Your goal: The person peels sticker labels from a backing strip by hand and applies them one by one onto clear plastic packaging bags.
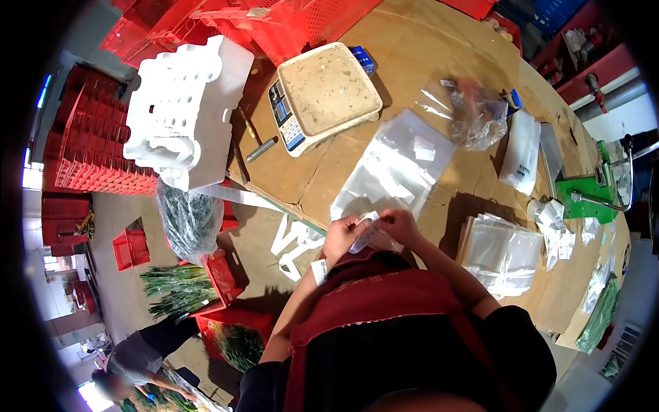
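Observation:
Close to my apron, at the table's near edge, both hands work on a strip of white labels (373, 239). My left hand (341, 237) is closed on the strip's left part, and my right hand (400, 226) pinches its right side; the fingertips are small and partly hidden. A printed label (319, 272) is stuck on my left wrist. Just beyond the hands lies a stack of clear plastic bags (384, 170), with a white label (424, 147) on its far part.
A weighing scale (329, 89) stands at the back, near a white foam box (185, 110) and red crates (288, 27). Another bag stack (501, 254) and a green tape dispenser (583, 196) are right. Crated leafy greens (180, 288) and a bending person (141, 357) are lower left.

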A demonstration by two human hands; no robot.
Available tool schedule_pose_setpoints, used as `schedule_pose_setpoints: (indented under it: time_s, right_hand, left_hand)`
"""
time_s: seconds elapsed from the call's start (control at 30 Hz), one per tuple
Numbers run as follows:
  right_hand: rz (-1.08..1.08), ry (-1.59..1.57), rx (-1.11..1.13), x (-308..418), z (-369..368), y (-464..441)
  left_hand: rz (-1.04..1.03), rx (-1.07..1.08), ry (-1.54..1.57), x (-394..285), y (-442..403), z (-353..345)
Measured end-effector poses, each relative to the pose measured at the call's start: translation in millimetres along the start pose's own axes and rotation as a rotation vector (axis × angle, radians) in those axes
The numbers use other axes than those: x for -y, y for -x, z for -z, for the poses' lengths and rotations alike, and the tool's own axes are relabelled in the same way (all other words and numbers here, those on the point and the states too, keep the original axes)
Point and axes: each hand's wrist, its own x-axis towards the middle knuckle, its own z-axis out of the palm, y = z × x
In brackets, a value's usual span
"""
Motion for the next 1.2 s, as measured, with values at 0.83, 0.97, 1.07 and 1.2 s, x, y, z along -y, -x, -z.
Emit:
schedule_pose_setpoints:
  time_s: [0.83, 0.97, 1.07, 1.2]
  right_hand:
    - [0.584, 0.169, -0.969, 22.0, 82.0, -22.8]
    - [0.577, 0.304, -0.152, 44.1, 32.2, 2.9]
    - [0.196, 0.121, 0.158, 20.4, 13.2, -4.5]
    - [-0.044, 0.036, 0.162, 1.3, 8.6, -15.2]
  left_hand:
    - [-0.031, 0.092, 0.244, 8.4, 7.4, -0.1]
    - [-0.090, 0.134, 0.259, 3.9, 1.1, -5.0]
    - [-0.118, 0.150, 0.273, 16.4, -2.8, -7.4]
    - [-0.037, 0.064, 0.061, 13.4, -3.1, 2.3]
